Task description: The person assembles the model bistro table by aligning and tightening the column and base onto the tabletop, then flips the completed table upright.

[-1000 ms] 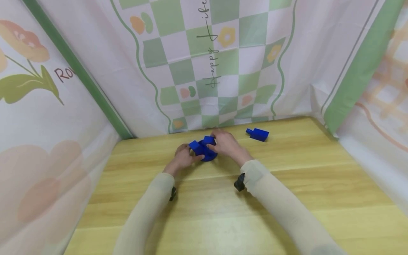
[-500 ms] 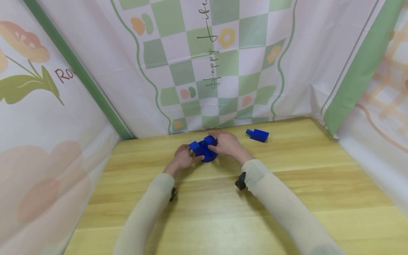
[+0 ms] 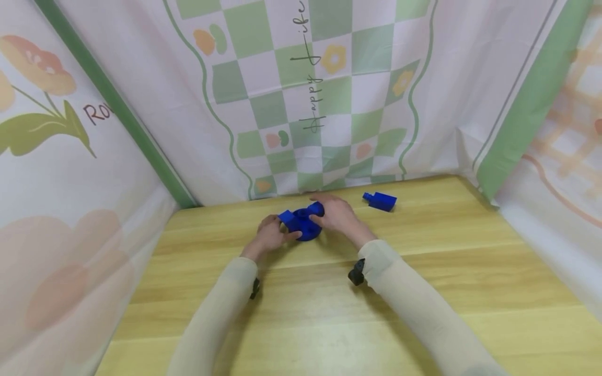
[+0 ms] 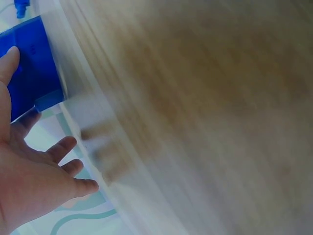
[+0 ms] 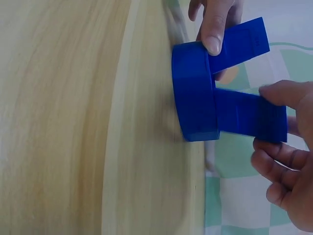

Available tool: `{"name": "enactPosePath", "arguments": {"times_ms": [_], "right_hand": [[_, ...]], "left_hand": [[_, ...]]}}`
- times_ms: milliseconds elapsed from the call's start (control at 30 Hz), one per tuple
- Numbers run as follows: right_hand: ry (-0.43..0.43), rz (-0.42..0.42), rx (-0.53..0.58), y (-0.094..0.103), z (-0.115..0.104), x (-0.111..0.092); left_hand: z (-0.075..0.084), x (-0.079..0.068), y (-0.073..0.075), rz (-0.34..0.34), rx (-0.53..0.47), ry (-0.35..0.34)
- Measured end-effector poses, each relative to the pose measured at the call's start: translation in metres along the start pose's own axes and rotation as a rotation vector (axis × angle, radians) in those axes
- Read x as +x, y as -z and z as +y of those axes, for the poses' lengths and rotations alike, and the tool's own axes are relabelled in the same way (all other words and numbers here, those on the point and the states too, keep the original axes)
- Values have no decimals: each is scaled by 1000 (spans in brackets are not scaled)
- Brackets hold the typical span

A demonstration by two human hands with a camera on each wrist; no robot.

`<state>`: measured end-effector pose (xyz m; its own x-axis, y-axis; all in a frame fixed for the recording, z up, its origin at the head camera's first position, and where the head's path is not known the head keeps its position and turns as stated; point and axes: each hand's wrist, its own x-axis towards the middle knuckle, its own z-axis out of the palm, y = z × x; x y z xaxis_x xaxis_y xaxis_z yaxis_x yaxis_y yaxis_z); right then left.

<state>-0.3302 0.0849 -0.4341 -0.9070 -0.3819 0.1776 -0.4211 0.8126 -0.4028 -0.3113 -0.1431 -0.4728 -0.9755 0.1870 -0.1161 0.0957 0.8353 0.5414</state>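
Near the back of the table in the head view lies a blue round base (image 3: 308, 231), with recesses in its top. A blue rectangular block (image 3: 288, 219) stands up at its left side. My left hand (image 3: 271, 233) grips the base near that block, its thumb lying across the base's edge in the right wrist view. A second blue block (image 5: 247, 115) rises from the base, and my right hand (image 3: 335, 213) pinches its outer end between thumb and fingers. Seen from the left wrist, the left thumb (image 4: 11, 61) presses on blue plastic; the outer fingers spread free of it.
A loose blue block with a narrow stepped end (image 3: 382, 202) lies right of the right hand on the wooden table (image 3: 338, 324). Patterned cloth (image 3: 324, 99) hangs close behind the table's back edge and along both sides.
My right hand has shifted slightly right, and the block in it has turned and leaned right, showing more of the base's middle. The left hand and loose block stay in place.
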Motion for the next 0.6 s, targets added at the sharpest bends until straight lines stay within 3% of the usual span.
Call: {"name": "enactPosePath", "arguments": {"times_ms": [267,600], "right_hand": [[70,2,-39,4,5,-2],[24,-7,-35,6,3,-5]], "left_hand": [[0,0,0,-7,-20,3],[1,-1,1,-5,-11,9]]}}
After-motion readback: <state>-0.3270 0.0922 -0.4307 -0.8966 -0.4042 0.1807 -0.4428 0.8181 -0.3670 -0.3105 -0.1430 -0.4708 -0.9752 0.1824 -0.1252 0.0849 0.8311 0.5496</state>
